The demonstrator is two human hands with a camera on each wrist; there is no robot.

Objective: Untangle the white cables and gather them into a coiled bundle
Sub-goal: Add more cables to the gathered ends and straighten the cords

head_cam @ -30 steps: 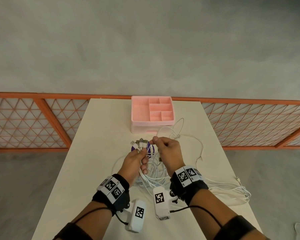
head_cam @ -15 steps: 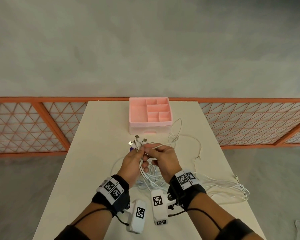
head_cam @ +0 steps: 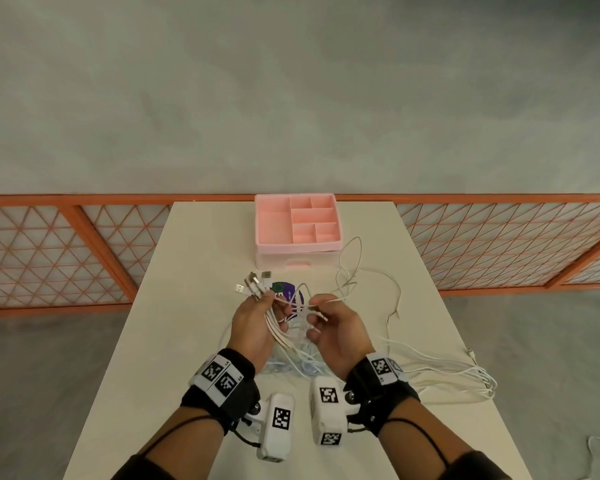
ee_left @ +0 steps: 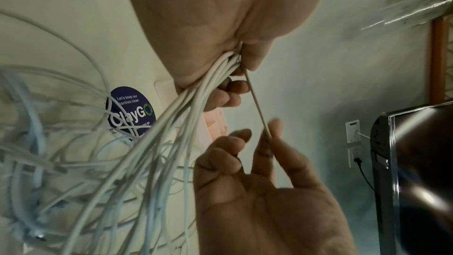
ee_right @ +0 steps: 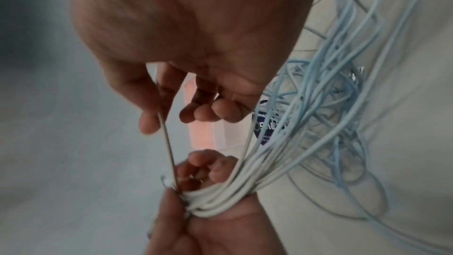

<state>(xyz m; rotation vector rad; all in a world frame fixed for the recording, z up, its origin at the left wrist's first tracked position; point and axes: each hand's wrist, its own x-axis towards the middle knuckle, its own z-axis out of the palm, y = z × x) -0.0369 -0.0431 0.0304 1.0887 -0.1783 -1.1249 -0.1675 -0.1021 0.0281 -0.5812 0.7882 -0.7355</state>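
Item one: our left hand (head_cam: 253, 320), raised above the table (head_cam: 187, 306), fingers curled round a gathered sheaf of white cables (head_cam: 281, 332). Their metal plug ends (head_cam: 253, 284) fan out past the thumb, pointing away from us.

Item two: our right hand (head_cam: 336, 327), just beside the left, thumb and forefinger pinching a single strand (ee_left: 257, 104) drawn taut between the two hands; the remaining fingers are loosely curled.

Item three: the rest of the cables, hanging from the left fist into a loose tangle (head_cam: 291, 362) on the table beneath both hands. Further loops (head_cam: 465, 375) trail off to the right near the table edge, and a thin strand (head_cam: 350, 258) arcs up toward the far end.

Item four: a round purple sticker (head_cam: 286, 292) on the table, partly crossed by cables and by our fingers; the left wrist view reads "ClayGO" on it.

Item five: a pink compartmented organizer (head_cam: 297, 223) with a drawer, at the table's far edge, apart from the cables except for the arcing strand close to its right corner.

Item six: an orange lattice railing (head_cam: 49, 244) behind the table, over grey floor.

Item seven: a dark monitor (ee_left: 416, 162) and a wall socket (ee_left: 353, 131), seen only from the left wrist.
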